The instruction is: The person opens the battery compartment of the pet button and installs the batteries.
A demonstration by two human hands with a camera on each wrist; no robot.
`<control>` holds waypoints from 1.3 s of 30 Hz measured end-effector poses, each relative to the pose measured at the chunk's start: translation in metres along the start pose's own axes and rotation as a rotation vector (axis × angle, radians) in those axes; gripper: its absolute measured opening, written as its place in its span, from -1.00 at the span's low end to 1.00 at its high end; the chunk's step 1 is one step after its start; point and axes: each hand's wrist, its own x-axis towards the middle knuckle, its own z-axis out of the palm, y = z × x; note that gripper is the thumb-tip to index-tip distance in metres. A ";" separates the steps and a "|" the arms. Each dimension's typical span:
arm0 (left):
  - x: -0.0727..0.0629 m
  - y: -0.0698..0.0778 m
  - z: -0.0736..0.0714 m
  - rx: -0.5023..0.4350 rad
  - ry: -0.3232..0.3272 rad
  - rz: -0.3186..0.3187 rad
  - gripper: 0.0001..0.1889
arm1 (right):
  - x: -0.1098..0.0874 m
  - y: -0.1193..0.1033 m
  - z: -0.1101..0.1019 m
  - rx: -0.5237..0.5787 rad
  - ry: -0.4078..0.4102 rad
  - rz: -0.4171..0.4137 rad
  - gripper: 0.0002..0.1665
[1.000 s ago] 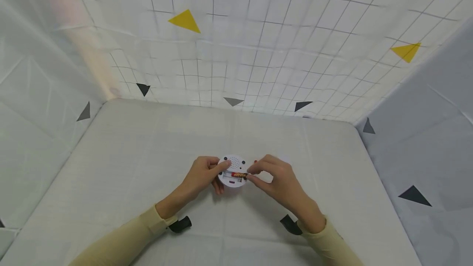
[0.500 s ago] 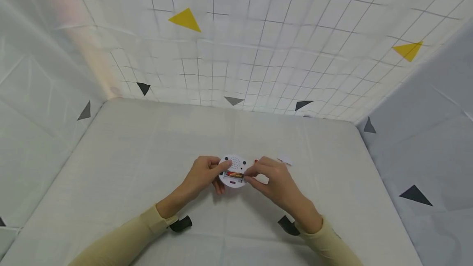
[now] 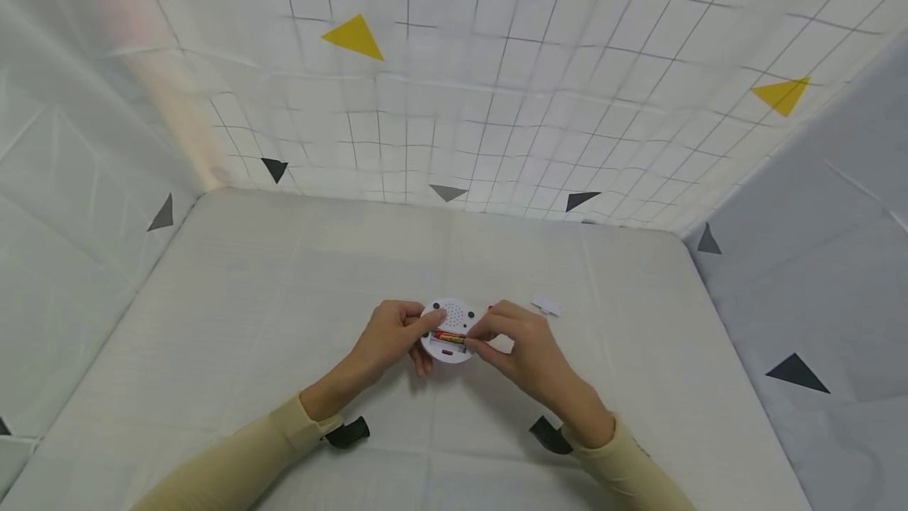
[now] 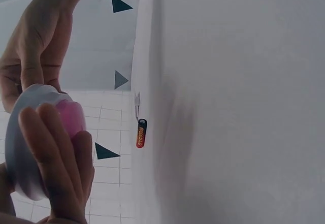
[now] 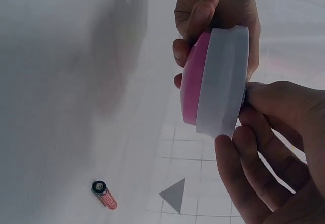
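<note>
My left hand (image 3: 388,337) holds a round device (image 3: 455,315), thumb on its white face with speaker holes and dark feet, fingers underneath. In the right wrist view the device (image 5: 221,82) stands on edge, its other side a pink dome. A red and gold battery (image 3: 447,337) lies in the slot of the white face. The thumb and index finger of my right hand (image 3: 535,341) pinch the battery's right end. The left wrist view shows the left hand's fingers (image 4: 56,153) spread over the pink side, hiding the slot.
A second battery (image 4: 141,133) lies on the white-covered table (image 3: 340,251), mostly hidden behind the right hand in the head view. Behind it rests a small white cover (image 3: 545,306). Pale sheeting walls with grid lines and triangles surround the table.
The battery, earlier jutting out to the right, now lies along the slot. My right hand has shifted slightly left, bringing the white cover into view. The left hand has barely moved.
</note>
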 end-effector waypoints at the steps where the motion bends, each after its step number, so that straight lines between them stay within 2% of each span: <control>1: 0.000 0.001 0.000 -0.001 -0.002 0.001 -0.60 | 0.000 -0.001 -0.001 0.013 -0.006 0.018 -0.78; 6: -0.002 0.003 0.002 -0.013 -0.002 0.003 -0.60 | 0.000 -0.004 -0.002 0.071 -0.022 0.079 -0.76; 13: -0.002 0.004 0.004 -0.036 -0.001 0.006 -0.62 | -0.001 -0.005 0.002 0.105 -0.003 0.070 -0.72; 22: -0.002 0.002 0.004 -0.071 -0.021 0.030 -0.64 | -0.001 -0.011 0.004 0.083 -0.042 0.063 -0.73; 27: -0.002 0.003 0.004 -0.073 -0.027 0.044 -0.65 | 0.000 -0.012 0.003 0.074 -0.027 0.054 -0.74; 34: -0.001 0.000 0.005 -0.078 -0.015 0.032 -0.63 | 0.001 -0.010 0.003 0.078 -0.031 0.091 -0.75; 39: -0.001 -0.002 0.005 -0.073 -0.009 0.027 -0.62 | -0.001 -0.007 0.005 0.085 -0.025 0.074 -0.75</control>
